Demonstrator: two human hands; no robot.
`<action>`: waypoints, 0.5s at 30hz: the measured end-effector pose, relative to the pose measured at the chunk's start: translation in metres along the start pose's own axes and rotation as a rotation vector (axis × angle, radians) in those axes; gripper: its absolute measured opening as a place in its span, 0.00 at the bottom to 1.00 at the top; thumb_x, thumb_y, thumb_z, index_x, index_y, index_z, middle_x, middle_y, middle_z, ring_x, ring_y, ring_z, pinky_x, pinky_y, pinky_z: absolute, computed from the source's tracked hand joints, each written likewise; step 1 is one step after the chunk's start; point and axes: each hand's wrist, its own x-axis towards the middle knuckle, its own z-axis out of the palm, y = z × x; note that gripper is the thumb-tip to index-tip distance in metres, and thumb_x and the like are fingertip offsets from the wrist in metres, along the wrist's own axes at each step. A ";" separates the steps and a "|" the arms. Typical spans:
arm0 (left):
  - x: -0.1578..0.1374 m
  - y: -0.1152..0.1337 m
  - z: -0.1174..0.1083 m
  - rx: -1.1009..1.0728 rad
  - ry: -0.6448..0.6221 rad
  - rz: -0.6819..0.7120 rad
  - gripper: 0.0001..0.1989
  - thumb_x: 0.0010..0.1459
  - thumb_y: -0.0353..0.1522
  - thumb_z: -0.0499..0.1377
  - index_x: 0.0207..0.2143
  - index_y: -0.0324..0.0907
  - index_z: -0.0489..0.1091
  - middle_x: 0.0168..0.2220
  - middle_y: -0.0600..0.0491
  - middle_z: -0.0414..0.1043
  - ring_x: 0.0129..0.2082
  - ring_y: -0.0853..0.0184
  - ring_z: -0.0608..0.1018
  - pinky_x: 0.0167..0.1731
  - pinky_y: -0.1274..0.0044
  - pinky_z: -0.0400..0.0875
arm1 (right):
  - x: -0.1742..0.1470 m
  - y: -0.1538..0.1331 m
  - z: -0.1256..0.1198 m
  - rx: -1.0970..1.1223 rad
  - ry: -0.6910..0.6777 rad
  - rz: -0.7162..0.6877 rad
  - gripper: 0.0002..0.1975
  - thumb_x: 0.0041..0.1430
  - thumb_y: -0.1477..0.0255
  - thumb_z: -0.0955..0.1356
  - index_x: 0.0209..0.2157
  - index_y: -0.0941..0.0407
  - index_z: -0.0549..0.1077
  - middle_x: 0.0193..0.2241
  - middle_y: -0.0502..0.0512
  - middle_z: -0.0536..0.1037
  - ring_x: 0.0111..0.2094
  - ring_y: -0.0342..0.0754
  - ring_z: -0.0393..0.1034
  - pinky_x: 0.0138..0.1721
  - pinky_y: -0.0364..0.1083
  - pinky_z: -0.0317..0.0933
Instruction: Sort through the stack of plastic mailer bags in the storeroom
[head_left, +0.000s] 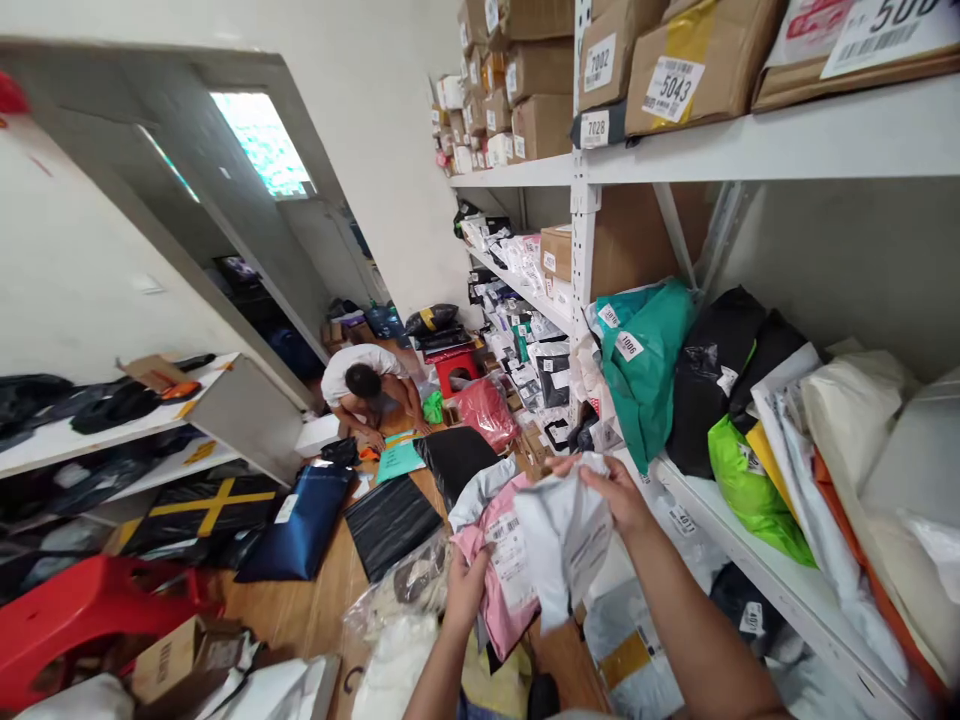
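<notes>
Both forearms reach up from the bottom edge, over a floor strewn with parcels. The right hand (pixel 611 495), arm stretched forward and wrist bent, pinches the top edge of a grey poly mailer (pixel 564 545) held out in front. The left hand (pixel 465 590), lower and nearer, grips a pink poly mailer (pixel 501 590) with a printed label, just behind the grey one and touching it. Beside them runs a white shelf (pixel 757 555) stacked with bagged parcels.
</notes>
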 end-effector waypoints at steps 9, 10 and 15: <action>-0.015 0.000 -0.014 -0.163 0.018 -0.047 0.36 0.45 0.51 0.67 0.49 0.35 0.69 0.51 0.38 0.74 0.50 0.50 0.76 0.50 0.66 0.70 | -0.016 -0.023 -0.015 -0.539 0.065 -0.281 0.20 0.52 0.53 0.71 0.25 0.58 0.77 0.24 0.53 0.76 0.30 0.50 0.70 0.37 0.47 0.64; -0.017 0.000 -0.017 -0.134 0.022 -0.022 0.36 0.46 0.51 0.66 0.49 0.35 0.69 0.51 0.38 0.73 0.51 0.50 0.75 0.51 0.65 0.70 | -0.017 -0.022 -0.015 -0.555 0.072 -0.303 0.20 0.53 0.53 0.70 0.27 0.57 0.78 0.26 0.53 0.77 0.32 0.50 0.71 0.38 0.47 0.64; -0.025 0.000 -0.033 0.032 0.088 0.137 0.33 0.51 0.50 0.63 0.51 0.37 0.65 0.53 0.40 0.70 0.56 0.51 0.71 0.56 0.64 0.64 | -0.016 -0.010 -0.031 -0.443 0.127 -0.253 0.20 0.49 0.53 0.73 0.26 0.57 0.77 0.25 0.53 0.78 0.31 0.50 0.71 0.36 0.47 0.65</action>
